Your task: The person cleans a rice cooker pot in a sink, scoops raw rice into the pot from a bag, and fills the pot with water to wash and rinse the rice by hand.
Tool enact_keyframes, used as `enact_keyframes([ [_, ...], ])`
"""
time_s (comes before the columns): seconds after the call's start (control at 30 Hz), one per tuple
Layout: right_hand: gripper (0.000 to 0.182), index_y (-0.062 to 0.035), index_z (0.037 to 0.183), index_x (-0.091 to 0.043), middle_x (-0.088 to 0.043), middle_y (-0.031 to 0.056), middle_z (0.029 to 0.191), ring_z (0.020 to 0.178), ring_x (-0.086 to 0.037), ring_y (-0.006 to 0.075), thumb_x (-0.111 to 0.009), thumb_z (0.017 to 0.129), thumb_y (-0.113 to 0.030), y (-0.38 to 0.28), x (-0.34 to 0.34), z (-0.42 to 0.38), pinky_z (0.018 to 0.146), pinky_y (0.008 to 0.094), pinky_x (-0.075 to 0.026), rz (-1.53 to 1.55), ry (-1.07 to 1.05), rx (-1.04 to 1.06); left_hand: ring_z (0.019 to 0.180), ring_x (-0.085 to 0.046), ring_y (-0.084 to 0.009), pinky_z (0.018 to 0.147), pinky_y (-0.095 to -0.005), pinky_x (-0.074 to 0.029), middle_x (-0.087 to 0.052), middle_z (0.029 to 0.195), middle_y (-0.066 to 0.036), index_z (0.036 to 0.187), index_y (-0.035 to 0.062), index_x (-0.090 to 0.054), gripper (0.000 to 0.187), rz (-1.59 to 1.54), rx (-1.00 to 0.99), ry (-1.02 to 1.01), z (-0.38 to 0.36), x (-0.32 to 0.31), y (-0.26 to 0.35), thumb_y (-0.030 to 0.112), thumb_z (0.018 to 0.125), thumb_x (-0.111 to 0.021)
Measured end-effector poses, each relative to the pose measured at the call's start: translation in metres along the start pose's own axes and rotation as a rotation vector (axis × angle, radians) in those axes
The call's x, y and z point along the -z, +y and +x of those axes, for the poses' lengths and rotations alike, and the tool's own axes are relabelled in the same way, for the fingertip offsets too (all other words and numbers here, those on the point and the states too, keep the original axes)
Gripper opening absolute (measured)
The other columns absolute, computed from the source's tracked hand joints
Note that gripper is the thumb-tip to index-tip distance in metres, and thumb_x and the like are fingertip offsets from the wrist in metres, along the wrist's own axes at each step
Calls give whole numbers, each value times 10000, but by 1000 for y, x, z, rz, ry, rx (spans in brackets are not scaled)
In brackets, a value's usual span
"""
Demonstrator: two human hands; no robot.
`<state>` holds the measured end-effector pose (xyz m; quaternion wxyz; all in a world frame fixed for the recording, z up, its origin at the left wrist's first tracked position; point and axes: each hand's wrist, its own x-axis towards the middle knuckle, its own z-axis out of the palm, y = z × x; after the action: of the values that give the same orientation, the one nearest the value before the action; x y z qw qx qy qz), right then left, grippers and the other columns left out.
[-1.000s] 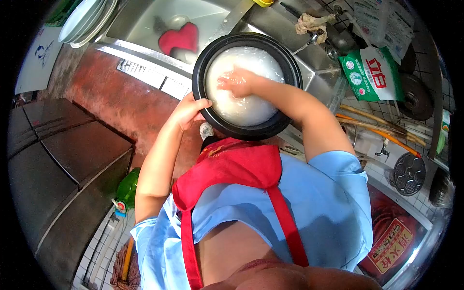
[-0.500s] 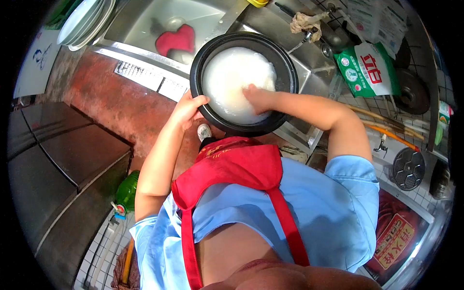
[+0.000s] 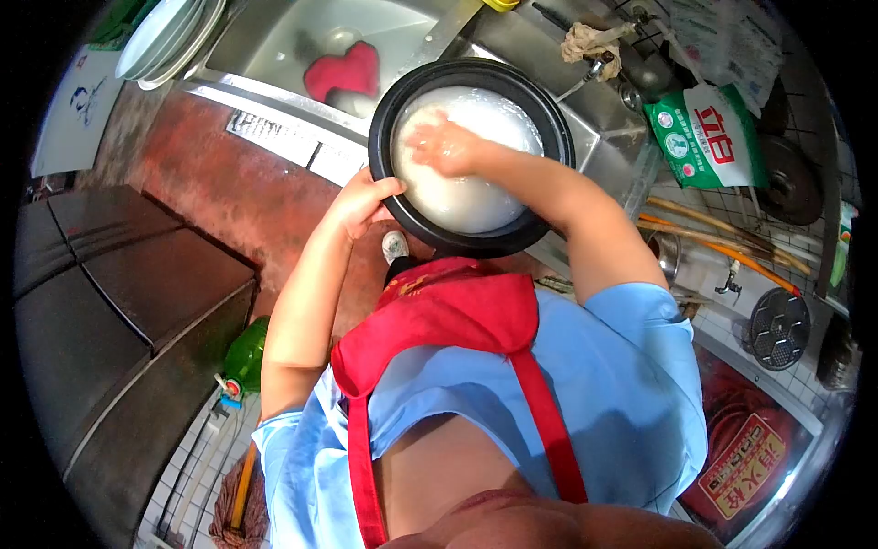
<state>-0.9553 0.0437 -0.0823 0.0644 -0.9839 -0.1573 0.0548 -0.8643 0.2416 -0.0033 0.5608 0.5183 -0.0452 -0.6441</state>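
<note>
A round black pot (image 3: 382,137) holds cloudy white water (image 3: 476,197), with a pale, grainy layer like rice under the surface at its left side. My left hand (image 3: 362,203) grips the pot's lower left rim, thumb on top and fingers beneath. Inside the pot, my right hand (image 3: 444,148) dips into the water with its fingers apart, near the left wall. Nothing shows in the right hand; its fingertips are partly blurred by the water. The pot sits tilted over the front edge of a steel sink (image 3: 439,37).
A red heart-shaped thing (image 3: 343,71) lies in the water-filled left basin. Stacked white plates (image 3: 174,41) stand at far left. A tap (image 3: 599,66) with a cloth, a green-and-white detergent bag (image 3: 706,137) and long sticks (image 3: 722,229) are at right. A dark cabinet (image 3: 165,270) stands lower left.
My right hand has moved left across the pot, from its right side to its left wall, with fingers now more visible. My left hand keeps its grip on the rim.
</note>
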Motion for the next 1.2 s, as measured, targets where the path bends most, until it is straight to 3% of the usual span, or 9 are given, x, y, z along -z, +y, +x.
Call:
enact_keyframes([
  [0.17,441,-97,1167,-485,-487,168,1099,1004,-494,330,-571,772,-274,21,24,-48,848,439,-411,201,-247,-353,625,-595,-131,546,-253,-548,-583,822,-64,1060,-33,-482,333,14,-45,69,-8,-9,1,53,747,-559],
  [0.4,692,-37,1208,-433,-458,267,1055,980,-511,349,-677,667,-394,-12,41,-86,841,414,-426,257,-470,-519,557,-544,-84,453,-206,-488,-553,761,-32,1024,-27,-488,285,-69,-66,56,-10,-13,1,47,754,-542],
  [0.5,679,86,1128,-426,-478,275,1005,918,-516,386,-702,633,-287,-31,12,-86,840,406,-423,270,-423,-293,570,-558,-93,476,-219,-508,-563,770,-41,1021,-29,-491,281,-18,-58,56,-7,-7,-2,48,755,-542],
  [0.7,431,68,1048,-472,-492,280,1068,962,-497,418,-577,750,-226,-56,-45,-40,834,423,-421,618,-102,-277,608,-592,-128,529,-254,-542,-585,800,-64,1027,-35,-496,298,22,-5,39,-6,-3,0,44,746,-555],
  [0.73,446,-48,1233,-431,-413,196,1271,1123,-453,340,-285,926,-338,-60,26,-23,921,408,-378,716,-428,-501,611,-593,-130,531,-256,-543,-586,803,-66,1030,-37,-494,302,21,-5,41,-7,-4,2,44,745,-557],
  [0.83,454,-63,1238,-449,-349,156,1349,1205,-389,299,-290,922,-348,-35,-22,-13,986,412,-317,449,-376,-298,625,-597,-136,537,-260,-544,-588,818,-73,1040,-43,-488,318,24,1,36,-8,-6,6,46,744,-560],
  [0.97,460,-121,1305,-378,-277,124,1398,1252,-323,292,-423,877,-283,9,11,-6,1024,408,-276,74,-417,47,643,-603,-142,549,-262,-547,-590,835,-83,1058,-44,-477,336,33,0,18,-4,-1,2,51,747,-561],
  [1.07,383,-103,1164,-499,-431,146,1273,1162,-426,311,-504,793,-198,26,15,-31,944,460,-350,39,-124,-36,638,-601,-137,546,-258,-546,-590,829,-79,1063,-42,-473,340,29,-13,18,-6,-4,3,57,750,-560],
  [1.2,426,-82,1141,-512,-454,185,1226,1110,-453,331,-582,749,-235,18,33,-72,926,468,-363,268,-362,-401,611,-587,-118,526,-245,-536,-583,807,-62,1054,-39,-475,327,9,-29,43,-8,-14,7,69,756,-560],
])
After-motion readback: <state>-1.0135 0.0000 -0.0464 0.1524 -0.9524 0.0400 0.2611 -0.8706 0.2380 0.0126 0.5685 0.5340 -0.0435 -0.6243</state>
